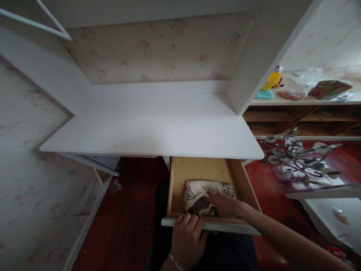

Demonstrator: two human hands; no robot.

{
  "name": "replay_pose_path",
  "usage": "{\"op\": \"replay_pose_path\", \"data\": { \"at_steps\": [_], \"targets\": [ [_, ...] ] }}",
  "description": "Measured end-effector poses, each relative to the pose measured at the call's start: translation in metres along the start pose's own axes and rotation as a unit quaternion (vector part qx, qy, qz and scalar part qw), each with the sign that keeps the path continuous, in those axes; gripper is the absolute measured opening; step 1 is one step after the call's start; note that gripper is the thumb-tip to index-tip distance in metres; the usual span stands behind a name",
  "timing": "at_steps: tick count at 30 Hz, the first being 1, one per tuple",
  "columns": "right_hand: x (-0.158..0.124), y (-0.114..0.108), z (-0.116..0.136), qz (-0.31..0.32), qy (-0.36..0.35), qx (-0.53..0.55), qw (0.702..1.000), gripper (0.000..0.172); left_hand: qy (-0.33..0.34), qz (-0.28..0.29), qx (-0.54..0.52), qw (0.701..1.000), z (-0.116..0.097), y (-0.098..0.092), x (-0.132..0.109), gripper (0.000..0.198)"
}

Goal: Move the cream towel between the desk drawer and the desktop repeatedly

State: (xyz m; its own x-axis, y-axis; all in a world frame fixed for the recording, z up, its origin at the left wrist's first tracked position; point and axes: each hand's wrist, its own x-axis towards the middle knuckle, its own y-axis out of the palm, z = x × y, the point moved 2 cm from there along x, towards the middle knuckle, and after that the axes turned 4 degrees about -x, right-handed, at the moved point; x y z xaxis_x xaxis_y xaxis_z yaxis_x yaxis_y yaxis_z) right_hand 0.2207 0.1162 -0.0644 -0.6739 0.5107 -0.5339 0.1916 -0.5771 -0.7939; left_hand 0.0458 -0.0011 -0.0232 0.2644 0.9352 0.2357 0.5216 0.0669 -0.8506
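A wooden drawer (204,165) with a white front is pulled out from under a white desk (158,124). My left hand (188,233) has its fingers curled over the top edge of the drawer front. Inside the drawer lies a folded cream cloth (208,185) with a dark scroll pattern and a dark brown patch. My right hand (225,205) reaches in from the right, its fingers closed at a fold of the cloth. Its thumb and some fingers are hidden.
A white hutch panel (265,49) rises at the desk's right side. To the right, a chandelier (301,158) lies on the red wooden floor (129,210). Behind it, a low shelf (299,113) bears plastic bags and a yellow item (272,80). Floral wallpaper (25,180) covers the left wall.
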Motion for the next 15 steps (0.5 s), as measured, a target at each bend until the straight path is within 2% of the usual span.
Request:
{"op": "replay_pose_path", "data": {
  "at_steps": [3, 5, 7, 11, 15],
  "targets": [
    [0.034, -0.012, 0.043, 0.004, -0.024, -0.036, 0.999, 0.069, -0.001, -0.009, 0.002, 1.0, -0.001, 0.0, -0.001, 0.014],
    [0.054, -0.019, 0.067, 0.009, 0.002, -0.062, 0.998, 0.063, 0.001, -0.007, 0.001, 1.0, -0.001, 0.0, -0.002, 0.017],
    [0.068, -0.022, 0.082, 0.024, 0.029, -0.086, 0.996, 0.057, 0.004, -0.003, 0.007, 1.0, -0.001, 0.0, -0.003, 0.019],
    [0.085, -0.021, 0.077, 0.03, 0.034, -0.113, 0.993, 0.059, 0.004, -0.009, 0.02, 1.0, 0.0, 0.002, -0.005, 0.023],
    [0.106, -0.03, 0.048, -0.002, 0.125, -0.118, 0.985, 0.061, -0.007, -0.018, 0.013, 1.0, 0.0, 0.005, -0.006, 0.028]
  ]
}}
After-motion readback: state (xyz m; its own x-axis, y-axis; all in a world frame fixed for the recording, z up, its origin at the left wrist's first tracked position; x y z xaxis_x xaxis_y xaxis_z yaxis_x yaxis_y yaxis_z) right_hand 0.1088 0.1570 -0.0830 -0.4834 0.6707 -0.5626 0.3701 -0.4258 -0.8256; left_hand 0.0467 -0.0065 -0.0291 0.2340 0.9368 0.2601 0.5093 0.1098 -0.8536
